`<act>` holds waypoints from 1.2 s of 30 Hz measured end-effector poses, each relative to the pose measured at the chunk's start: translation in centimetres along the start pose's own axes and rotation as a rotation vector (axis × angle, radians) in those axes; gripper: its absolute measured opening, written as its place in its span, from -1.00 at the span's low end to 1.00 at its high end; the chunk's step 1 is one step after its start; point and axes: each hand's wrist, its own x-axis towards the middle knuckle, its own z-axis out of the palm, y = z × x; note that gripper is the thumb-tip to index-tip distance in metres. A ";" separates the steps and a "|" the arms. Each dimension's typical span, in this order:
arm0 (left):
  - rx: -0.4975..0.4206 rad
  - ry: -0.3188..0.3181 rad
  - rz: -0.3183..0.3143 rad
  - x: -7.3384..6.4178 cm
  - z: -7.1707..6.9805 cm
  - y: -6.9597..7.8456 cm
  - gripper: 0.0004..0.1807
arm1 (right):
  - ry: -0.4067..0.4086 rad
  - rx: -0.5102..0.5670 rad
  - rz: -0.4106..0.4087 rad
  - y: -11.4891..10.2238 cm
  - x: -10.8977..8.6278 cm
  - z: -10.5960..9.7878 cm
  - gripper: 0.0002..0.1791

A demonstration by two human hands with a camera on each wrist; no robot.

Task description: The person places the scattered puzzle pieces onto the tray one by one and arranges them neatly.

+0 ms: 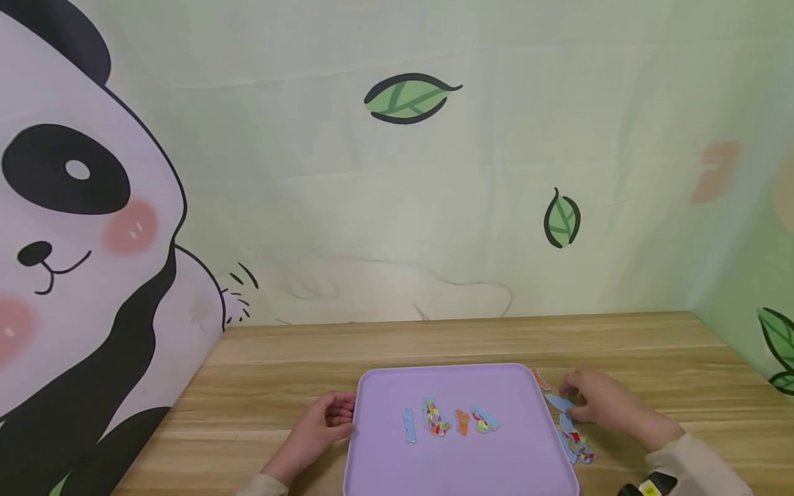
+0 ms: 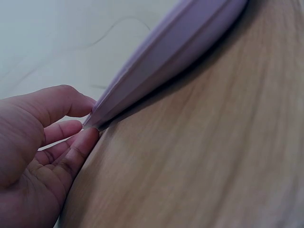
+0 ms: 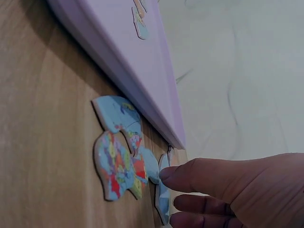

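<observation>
A light purple tray lies on the wooden table, with several flat map-printed puzzle pieces in a row on it, among them an orange piece and a narrow blue piece. At the tray's left side, my left hand pinches the rim between thumb and fingers. Beyond the right side, my right hand is over a loose pile of pieces. Its thumb touches or nearly touches a blue puzzle piece; a grip on it is not plain. A multicoloured piece lies beside it.
Another orange piece lies by the tray's upper right corner. The wooden table reaches back to a cloth wall printed with a panda and leaves. A black and yellow device shows at the right wrist.
</observation>
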 end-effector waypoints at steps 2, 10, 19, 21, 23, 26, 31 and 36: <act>0.001 -0.001 0.000 0.0 0.0 0.1 -0.49 | -0.015 0.008 0.010 0.1 0.0 0.0 -0.75; 0.006 0.002 0.001 0.0 0.0 0.0 -0.49 | -0.038 0.014 0.037 0.2 0.0 0.0 -0.75; 0.003 0.005 -0.010 0.0 0.0 0.0 -0.49 | -0.054 0.029 0.020 0.1 0.0 -0.2 -0.74; 0.007 0.005 -0.011 0.0 0.0 0.0 -0.50 | -0.052 0.025 0.013 0.2 0.0 -0.2 -0.74; 0.011 0.006 -0.013 0.0 0.0 0.0 -0.50 | -0.048 0.020 0.005 0.2 0.0 -0.2 -0.74; 0.014 0.007 -0.013 0.0 0.0 -0.1 -0.50 | -0.044 0.009 -0.008 0.2 0.1 -0.2 -0.74; 0.003 0.004 -0.005 0.0 0.0 0.0 -0.50 | -0.042 -0.001 -0.024 0.3 0.1 -0.3 -0.75; 0.011 0.005 0.000 0.0 0.0 0.0 -0.50 | -0.054 -0.009 0.008 0.1 0.2 -0.3 -0.75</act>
